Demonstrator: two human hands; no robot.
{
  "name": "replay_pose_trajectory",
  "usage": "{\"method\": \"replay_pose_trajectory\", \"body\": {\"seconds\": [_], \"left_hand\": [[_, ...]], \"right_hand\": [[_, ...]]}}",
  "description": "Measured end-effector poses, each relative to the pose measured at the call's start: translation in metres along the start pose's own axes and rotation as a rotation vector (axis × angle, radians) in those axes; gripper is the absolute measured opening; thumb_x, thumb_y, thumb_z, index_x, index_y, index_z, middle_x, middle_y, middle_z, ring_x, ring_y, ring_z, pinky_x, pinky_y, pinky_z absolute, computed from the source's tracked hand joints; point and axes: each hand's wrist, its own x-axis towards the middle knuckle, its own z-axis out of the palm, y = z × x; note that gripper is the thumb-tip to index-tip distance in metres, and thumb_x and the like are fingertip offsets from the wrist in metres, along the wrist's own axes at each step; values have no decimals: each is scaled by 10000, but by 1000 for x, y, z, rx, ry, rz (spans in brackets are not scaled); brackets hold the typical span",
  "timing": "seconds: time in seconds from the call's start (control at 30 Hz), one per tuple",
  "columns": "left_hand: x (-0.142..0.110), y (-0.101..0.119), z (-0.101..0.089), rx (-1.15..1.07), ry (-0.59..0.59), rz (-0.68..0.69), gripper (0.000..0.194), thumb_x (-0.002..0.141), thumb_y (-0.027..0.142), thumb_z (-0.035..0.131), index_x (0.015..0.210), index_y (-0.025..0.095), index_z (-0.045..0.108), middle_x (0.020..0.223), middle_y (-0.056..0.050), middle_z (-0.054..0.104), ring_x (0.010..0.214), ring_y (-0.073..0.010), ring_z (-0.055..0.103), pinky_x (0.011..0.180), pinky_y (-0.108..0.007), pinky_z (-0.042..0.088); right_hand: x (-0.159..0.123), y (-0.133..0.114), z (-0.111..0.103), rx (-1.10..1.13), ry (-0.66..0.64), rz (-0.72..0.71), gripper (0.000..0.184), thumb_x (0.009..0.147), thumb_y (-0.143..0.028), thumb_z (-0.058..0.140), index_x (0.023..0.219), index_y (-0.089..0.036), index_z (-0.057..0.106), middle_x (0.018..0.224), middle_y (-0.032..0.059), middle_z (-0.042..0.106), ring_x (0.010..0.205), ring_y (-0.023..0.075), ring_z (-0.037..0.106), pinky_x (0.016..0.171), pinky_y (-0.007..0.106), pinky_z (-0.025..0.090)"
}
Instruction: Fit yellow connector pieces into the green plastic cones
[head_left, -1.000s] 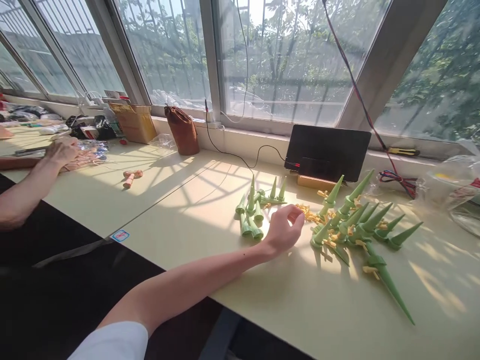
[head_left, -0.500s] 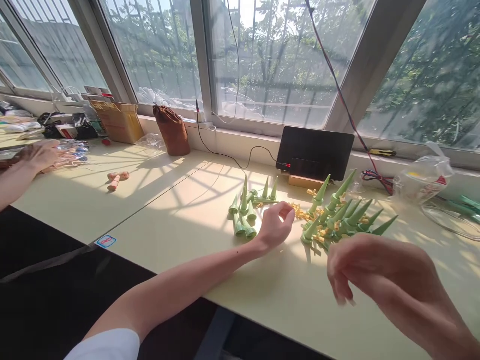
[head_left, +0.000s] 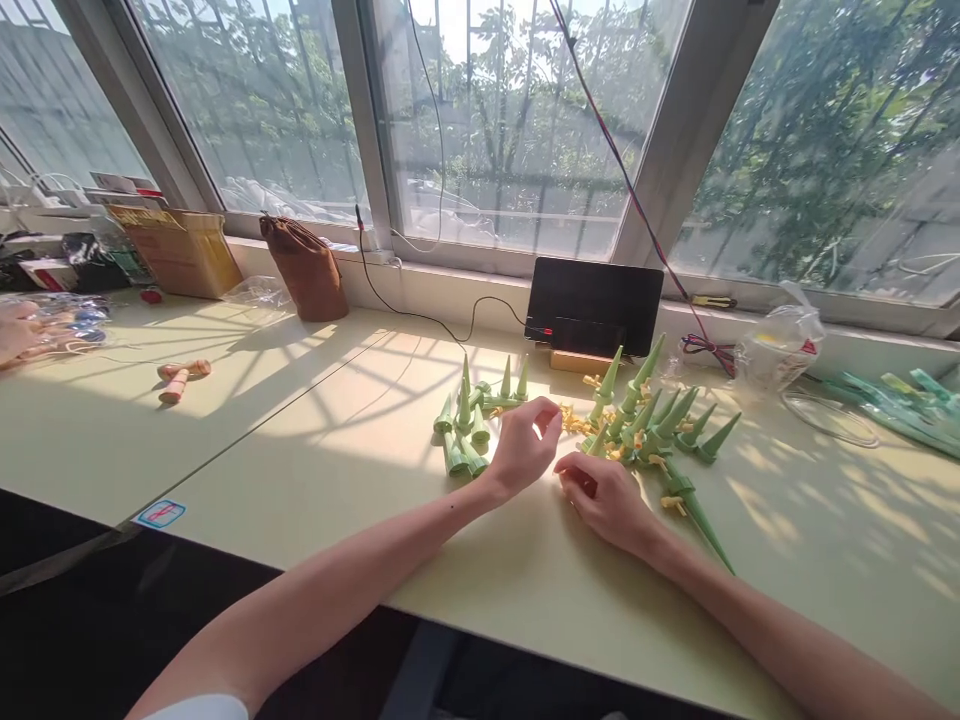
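Note:
My left hand [head_left: 525,450] rests on the table with thumb and forefinger pinched together; anything between the tips is too small to make out. Close beside it, my right hand [head_left: 611,500] is closed with curled fingers, and what they may hold is hidden. Small yellow pieces [head_left: 576,420] lie just beyond both hands. To the left of my left hand stand and lie several green cone-shaped pieces [head_left: 465,425]. Behind my right hand is a larger group of green cones with yellow pieces attached [head_left: 667,415]. One green cone [head_left: 701,520] lies near my right forearm.
A dark tablet [head_left: 596,305] leans on a stand at the back. Further left are a brown drawstring bag [head_left: 304,270], a cardboard box [head_left: 180,250] and a wooden toy [head_left: 180,380]. Another person's hand [head_left: 15,330] shows at the left edge. Plastic bags [head_left: 780,340] lie right.
My right hand has moved left and away from me, down beside my left hand. My left hand keeps its pinch. The view has turned right, and a green cone shows near my right forearm.

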Motion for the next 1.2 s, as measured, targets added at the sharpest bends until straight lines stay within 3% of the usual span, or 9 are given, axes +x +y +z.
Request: {"method": "replay_pose_trajectory", "body": {"seconds": [0.43,0.9,1.07,1.2], "left_hand": [[6,-9,-4,209,-60,132,106,864,152,496,899,168,595,867,-52,630,780,-172,600,709,-322,499],[3,-15,-1,338,-205,171,141,876,128,445,915,176,571,891,-60,570,782,-187,557,704,-338,483],[9,-18,-6,417,-138,199,178,868,131,477,1008,184,575,1045,-101,524,1009,-246,521,818,-393,492],[19,-21,-14,543,51,149,332,824,122,538,1147,198,551,1199,-145,423,1185,-340,397,864,-487,474]], "right_hand": [[5,3,0,66,-24,53,145,831,-185,485,847,-187,629,599,-39,521,542,103,438,548,220,345],[8,6,0,33,12,51,138,818,-166,485,801,-188,621,584,-46,503,537,99,425,540,220,318],[8,5,-1,61,4,59,135,813,-155,499,813,-187,631,602,-40,554,545,98,466,546,214,348],[8,4,0,77,1,76,130,816,-160,504,807,-183,632,616,-31,588,546,100,489,548,212,369]]}}
